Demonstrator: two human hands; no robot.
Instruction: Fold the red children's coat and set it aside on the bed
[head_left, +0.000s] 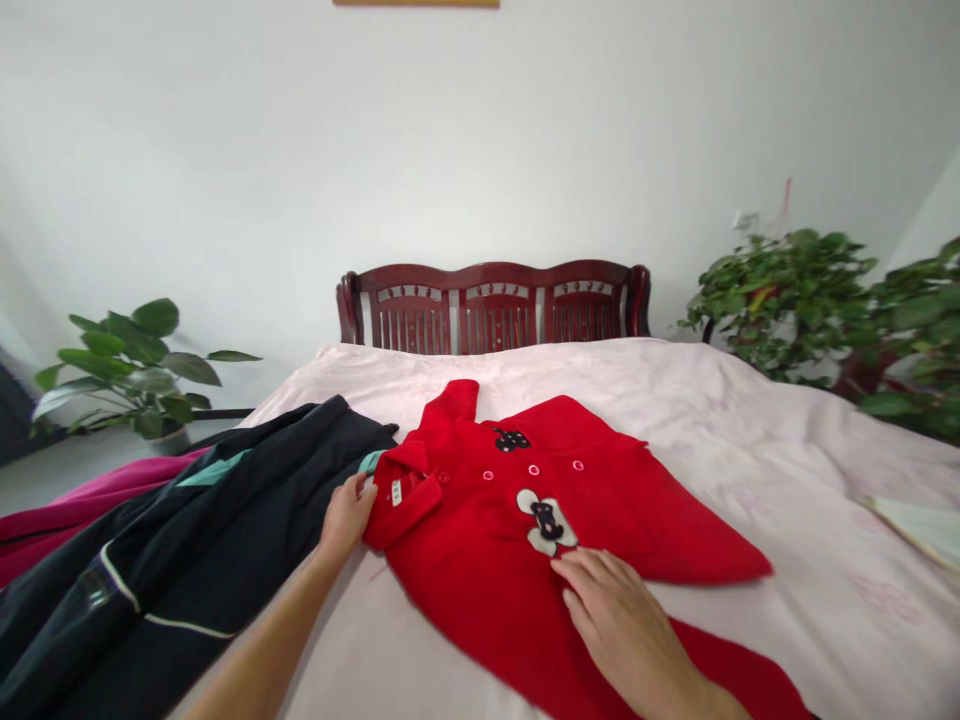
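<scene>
A red coat (480, 560) with round buttons and dark bear and white patches lies spread on the bed, its collar to the left. My left hand (349, 515) is at the collar edge, with fingers closed on the fabric; the fingertips are partly hidden. My right hand (622, 620) rests on the coat's near side just below the white patch, fingers extended and lying on the cloth. To the left of the coat lies a dark jacket (247, 530) with white piping and teal parts, close to my left hand.
A pink sheet (720, 430) covers the bed, with a dark wooden headrest (495, 305) behind it. A magenta garment (97, 500) lies at far left. Potted plants stand at left (142, 370) and right (795, 300). A pale flat item (922, 530) lies at the right edge.
</scene>
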